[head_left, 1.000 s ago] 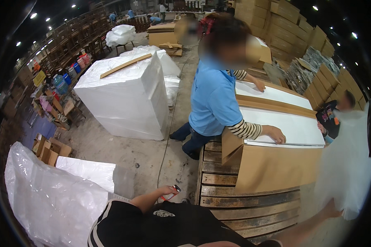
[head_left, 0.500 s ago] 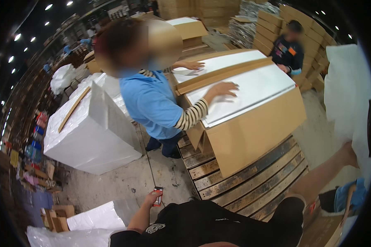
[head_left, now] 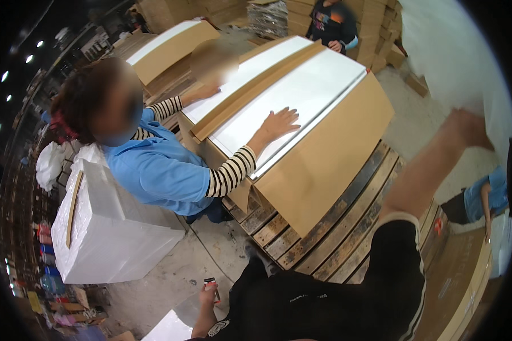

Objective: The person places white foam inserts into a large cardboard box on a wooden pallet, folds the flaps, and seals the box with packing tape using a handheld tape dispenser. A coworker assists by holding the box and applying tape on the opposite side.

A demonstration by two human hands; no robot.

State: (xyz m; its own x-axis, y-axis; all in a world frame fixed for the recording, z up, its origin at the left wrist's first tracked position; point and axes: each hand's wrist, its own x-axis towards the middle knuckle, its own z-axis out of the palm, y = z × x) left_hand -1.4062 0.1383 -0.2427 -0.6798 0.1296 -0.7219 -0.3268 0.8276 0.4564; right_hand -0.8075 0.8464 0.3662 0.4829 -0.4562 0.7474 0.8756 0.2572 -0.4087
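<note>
Low in the view, my left hand (head_left: 208,294) is closed around a small red and black handheld tool (head_left: 211,282); its exact kind does not show. My right arm reaches out to the right, and my right hand (head_left: 466,129) grips the lower part of a translucent white foam sheet (head_left: 446,54) that hangs high at the right. Some of those fingers are hidden behind the sheet. Ahead of me, a large open carton (head_left: 330,153) lies on a wooden pallet (head_left: 307,250). White panels (head_left: 290,102) fill it, with a long cardboard strip (head_left: 261,91) across them.
A co-worker in a blue shirt (head_left: 159,170) rests both hands on the panels. Another person (head_left: 333,25) stands beyond the carton. At the left sits a foam-wrapped white block (head_left: 114,227). A person in blue (head_left: 486,193) stands by a carton (head_left: 455,284) at right.
My right hand has risen with the foam sheet. The view has shifted, so the carton and the co-worker appear farther left. My left hand still holds the red and black tool.
</note>
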